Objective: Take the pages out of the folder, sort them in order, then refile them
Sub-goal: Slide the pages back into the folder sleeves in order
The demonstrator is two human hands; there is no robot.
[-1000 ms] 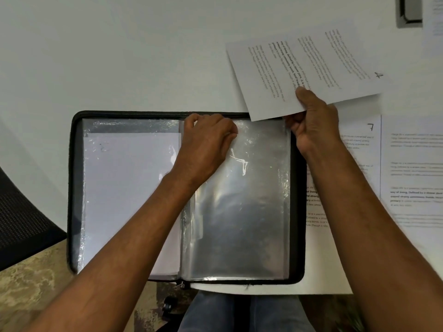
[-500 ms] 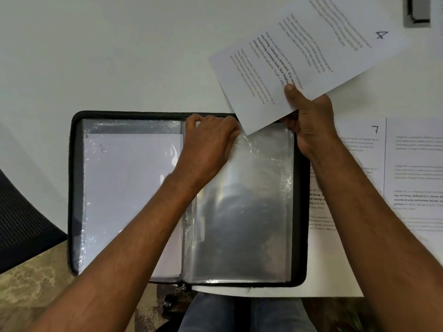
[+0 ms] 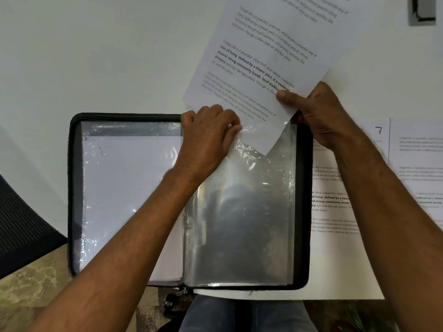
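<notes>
A black zip folder (image 3: 72, 188) lies open on the white table. Its left sleeve (image 3: 129, 188) holds a white page. My left hand (image 3: 208, 140) pinches the top edge of the clear right sleeve (image 3: 242, 212) and holds its mouth apart. My right hand (image 3: 318, 111) grips a printed page (image 3: 268, 49) by its lower edge, thumb on top. The page is tilted, and its lower corner sits inside the mouth of the right sleeve. The rest of that sleeve looks empty.
More printed pages lie to the right of the folder, one marked 7 (image 3: 335, 212) and another (image 3: 417, 168) beside it. A dark grey object (image 3: 423, 9) sits at the table's far right. A black chair (image 3: 21, 224) stands at the left.
My right hand has turned the page more upright and brought it down, so its corner now enters the right sleeve. My left hand stays on the sleeve's top edge.
</notes>
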